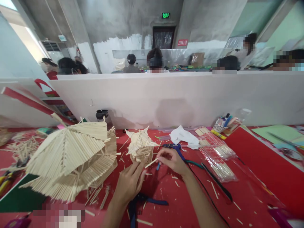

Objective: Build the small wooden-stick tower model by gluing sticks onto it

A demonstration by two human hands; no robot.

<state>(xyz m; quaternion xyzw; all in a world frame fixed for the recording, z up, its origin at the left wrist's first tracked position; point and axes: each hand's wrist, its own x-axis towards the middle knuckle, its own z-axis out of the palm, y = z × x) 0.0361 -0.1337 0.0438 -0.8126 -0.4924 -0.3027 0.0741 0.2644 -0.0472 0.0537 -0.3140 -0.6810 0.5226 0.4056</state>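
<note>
A small pavilion model (140, 139) built of thin wooden sticks stands at the middle of the red table. My left hand (130, 182) is at its near side, fingers together and closed on its lower front; the fingertips are partly hidden. In my right hand (172, 161), a thin wooden stick (151, 163) is pinched between thumb and fingers, its far end pointing left towards my left hand. Just behind my right hand lies a blue glue gun (174, 146). Blue-handled cutters (148, 200) lie below my left hand.
A large stick pavilion (68, 148) takes up the left. Bagged sticks (219, 161), a white tissue (184, 136), a pen basket (219, 125) and a red board (266, 164) are on the right. A white partition (133, 95) borders the table; several people are beyond.
</note>
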